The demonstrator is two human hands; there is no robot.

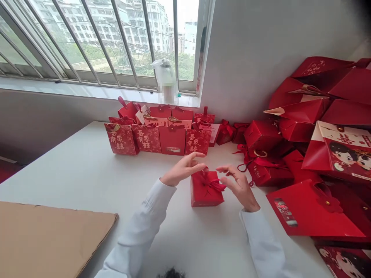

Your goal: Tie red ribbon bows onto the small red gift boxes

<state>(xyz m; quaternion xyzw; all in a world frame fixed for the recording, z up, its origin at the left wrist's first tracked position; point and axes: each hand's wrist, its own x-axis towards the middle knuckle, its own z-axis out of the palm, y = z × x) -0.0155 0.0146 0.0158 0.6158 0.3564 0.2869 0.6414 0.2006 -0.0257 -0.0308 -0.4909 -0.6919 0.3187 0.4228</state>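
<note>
In the head view, the box (pixel 206 199) stands on the surface (pixel 116 177), its ribbon (pixel 216 185) tied on top. The left hand (pixel 184 170) and right hand (pixel 240 187) flank it, loosely spread and gripping nothing; whether they brush the ribbon I cannot tell. Bags (pixel 173 139) stand behind, cardboard (pixel 55 237) lies left, more boxes (pixel 262 133) are heaped right.

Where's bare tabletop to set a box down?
White table: a broad patch left of the left hand, between cardboard sheet and standing bags; another between the sleeves, nearer than the ribboned box. Crowded: right side, under the red pile.
</note>
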